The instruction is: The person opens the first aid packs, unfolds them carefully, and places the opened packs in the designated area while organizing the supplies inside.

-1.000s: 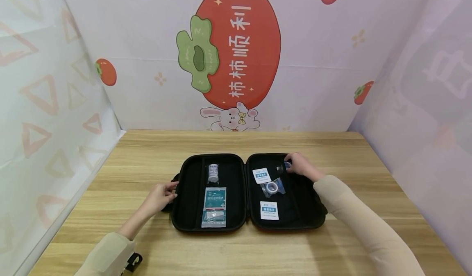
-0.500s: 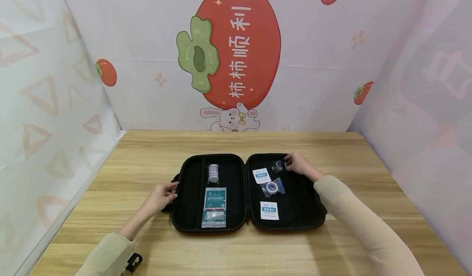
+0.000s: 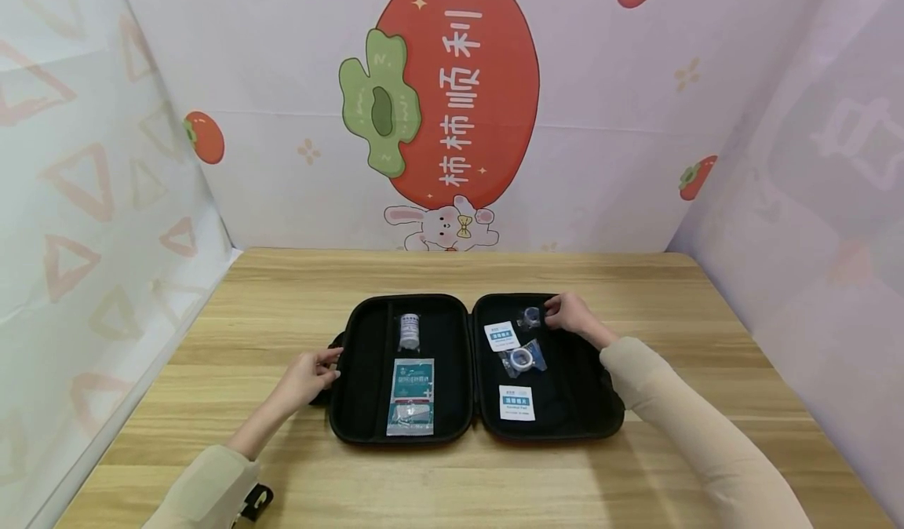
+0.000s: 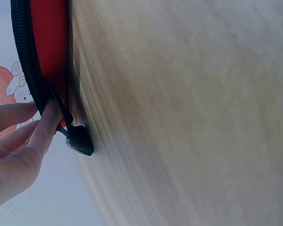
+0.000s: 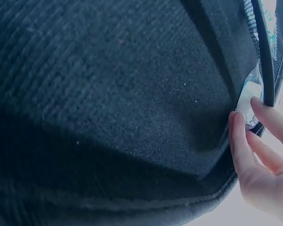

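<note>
An unzipped black case [image 3: 438, 435] lies spread flat on the table, with a red outer shell [image 4: 49, 42] seen in the left wrist view. My left hand [image 3: 307, 376] pinches the case's left edge beside the zipper pull [image 4: 80, 140]. At the top of the right half, my right hand [image 3: 574, 315] has its fairly straight fingers beside a small clear packet [image 3: 531, 317] with a bluish roll in it. In the right wrist view its fingertips are at that packet's end, near a black strap.
In the left half lie a white bottle [image 3: 409, 331] and a green packet [image 3: 411, 388]. The right half holds two alcohol pads, one upper [image 3: 501, 337] and one lower [image 3: 517, 403], with a bagged white roll [image 3: 522, 359] between them. A printed cloth wall stands behind the wooden table [image 3: 452, 490].
The small clear packet with the roll has shifted left, out from under my right fingers, and now shows whole. My left hand has stayed at the case edge.
</note>
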`<state>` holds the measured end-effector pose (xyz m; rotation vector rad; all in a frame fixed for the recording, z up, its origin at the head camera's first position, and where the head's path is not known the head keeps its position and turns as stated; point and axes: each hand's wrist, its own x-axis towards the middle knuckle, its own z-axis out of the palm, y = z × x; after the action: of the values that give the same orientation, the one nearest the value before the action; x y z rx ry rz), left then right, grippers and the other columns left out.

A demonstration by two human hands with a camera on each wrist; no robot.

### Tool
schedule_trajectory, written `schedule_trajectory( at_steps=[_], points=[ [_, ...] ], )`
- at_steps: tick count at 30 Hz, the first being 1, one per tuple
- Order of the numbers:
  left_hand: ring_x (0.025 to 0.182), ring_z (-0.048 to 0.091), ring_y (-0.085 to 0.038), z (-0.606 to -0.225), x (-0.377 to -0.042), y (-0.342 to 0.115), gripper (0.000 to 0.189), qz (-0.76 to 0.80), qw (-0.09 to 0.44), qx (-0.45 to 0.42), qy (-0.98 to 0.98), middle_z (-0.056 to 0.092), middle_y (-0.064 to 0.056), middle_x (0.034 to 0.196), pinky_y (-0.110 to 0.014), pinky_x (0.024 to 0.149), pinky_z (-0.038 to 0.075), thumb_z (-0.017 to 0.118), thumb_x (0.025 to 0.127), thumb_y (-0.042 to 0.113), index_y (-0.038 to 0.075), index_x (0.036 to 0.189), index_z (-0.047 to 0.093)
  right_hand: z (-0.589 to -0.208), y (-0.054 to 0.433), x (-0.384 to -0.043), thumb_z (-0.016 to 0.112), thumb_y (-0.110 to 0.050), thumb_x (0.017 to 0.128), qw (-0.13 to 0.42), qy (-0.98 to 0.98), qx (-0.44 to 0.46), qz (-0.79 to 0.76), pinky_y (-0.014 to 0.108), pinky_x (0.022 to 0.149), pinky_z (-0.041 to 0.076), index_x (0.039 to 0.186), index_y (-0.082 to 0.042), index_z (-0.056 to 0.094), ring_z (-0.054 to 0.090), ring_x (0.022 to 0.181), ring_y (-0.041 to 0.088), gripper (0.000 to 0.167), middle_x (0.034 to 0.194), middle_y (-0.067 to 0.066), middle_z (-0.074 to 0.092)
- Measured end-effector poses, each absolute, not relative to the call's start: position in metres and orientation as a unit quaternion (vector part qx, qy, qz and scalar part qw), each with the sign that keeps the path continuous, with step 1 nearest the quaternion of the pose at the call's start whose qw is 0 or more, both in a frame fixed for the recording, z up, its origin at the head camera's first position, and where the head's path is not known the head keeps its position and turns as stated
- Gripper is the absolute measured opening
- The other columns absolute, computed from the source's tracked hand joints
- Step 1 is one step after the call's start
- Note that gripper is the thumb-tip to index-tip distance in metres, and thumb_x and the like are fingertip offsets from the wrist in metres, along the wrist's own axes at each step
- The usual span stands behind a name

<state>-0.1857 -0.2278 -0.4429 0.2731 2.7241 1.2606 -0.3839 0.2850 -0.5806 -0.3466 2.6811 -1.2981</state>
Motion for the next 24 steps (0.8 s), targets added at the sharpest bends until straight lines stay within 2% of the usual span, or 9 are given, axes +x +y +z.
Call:
schedule_trajectory(
  at_steps=[1,5,7,12,15,18,21,24],
  points=[
    [0.078,0.061,-0.025,-0.443,-0.186,-0.228,0.04,0.418,0.064,0.091,0.902,0.055,-0.029,0.104,-0.026,0.058,0.049,0.053,0.081,-0.009,-0.015,0.119,0.046,-0.592,0.291,-0.392,0.07,-0.005,0.071,0.075,0.884,-0.117,-0.446,0.03,0.052,0.052,0.106,0.008,0.059,0.064,0.062,0.02,0.039,0.081,0.016,0.064],
    [0.078,0.06,-0.025,-0.442,-0.186,-0.228,0.04,0.42,0.065,0.09,0.901,0.055,-0.029,0.105,-0.026,0.058,0.049,0.053,0.081,-0.009,-0.014,0.12,0.046,-0.59,0.288,-0.388,0.07,-0.002,0.072,0.091,0.866,-0.094,-0.482,0.031,0.057,0.053,0.107,0.009,0.059,0.065,0.068,0.022,0.038,0.084,0.018,0.065],
    [0.078,0.06,-0.025,-0.442,-0.185,-0.228,0.04,0.42,0.065,0.09,0.901,0.055,-0.03,0.105,-0.026,0.058,0.049,0.053,0.081,-0.009,-0.014,0.12,0.046,-0.579,0.282,-0.381,0.069,-0.003,0.073,0.108,0.865,-0.059,-0.487,0.035,0.062,0.053,0.11,0.012,0.056,0.064,0.074,0.025,0.042,0.09,0.021,0.064],
    [0.078,0.06,-0.025,-0.443,-0.186,-0.228,0.04,0.423,0.068,0.089,0.899,0.054,-0.029,0.105,-0.027,0.059,0.05,0.053,0.081,-0.009,-0.014,0.12,0.045,-0.553,0.273,-0.361,0.067,0.001,0.074,0.119,0.84,-0.066,-0.525,0.032,0.06,0.053,0.109,0.014,0.055,0.064,0.073,0.023,0.038,0.09,0.022,0.064],
    [0.078,0.06,-0.025,-0.443,-0.186,-0.228,0.04,0.421,0.068,0.092,0.9,0.054,-0.03,0.105,-0.026,0.059,0.05,0.052,0.081,-0.009,-0.014,0.121,0.045,-0.552,0.272,-0.36,0.064,0.002,0.076,0.134,0.833,-0.048,-0.535,0.034,0.065,0.052,0.114,0.014,0.051,0.063,0.081,0.026,0.042,0.098,0.025,0.061],
    [0.078,0.06,-0.024,-0.443,-0.186,-0.227,0.04,0.422,0.067,0.09,0.9,0.054,-0.029,0.105,-0.026,0.059,0.05,0.052,0.081,-0.009,-0.014,0.121,0.045,-0.565,0.278,-0.367,0.064,0.001,0.077,0.143,0.82,-0.047,-0.552,0.035,0.068,0.052,0.117,0.011,0.05,0.063,0.084,0.027,0.043,0.102,0.026,0.06],
    [0.078,0.061,-0.025,-0.443,-0.186,-0.227,0.04,0.42,0.066,0.091,0.9,0.054,-0.029,0.105,-0.027,0.058,0.05,0.053,0.081,-0.009,-0.014,0.12,0.045,-0.587,0.29,-0.382,0.067,-0.001,0.074,0.137,0.796,-0.083,-0.584,0.033,0.062,0.053,0.109,0.004,0.058,0.064,0.076,0.023,0.036,0.091,0.019,0.064],
    [0.078,0.061,-0.025,-0.442,-0.185,-0.227,0.04,0.421,0.066,0.09,0.9,0.055,-0.029,0.104,-0.028,0.058,0.05,0.053,0.081,-0.009,-0.014,0.12,0.045,-0.605,0.301,-0.395,0.067,-0.002,0.076,0.139,0.791,-0.114,-0.585,0.034,0.059,0.053,0.107,0.004,0.058,0.064,0.072,0.023,0.033,0.087,0.017,0.065]
  ],
)
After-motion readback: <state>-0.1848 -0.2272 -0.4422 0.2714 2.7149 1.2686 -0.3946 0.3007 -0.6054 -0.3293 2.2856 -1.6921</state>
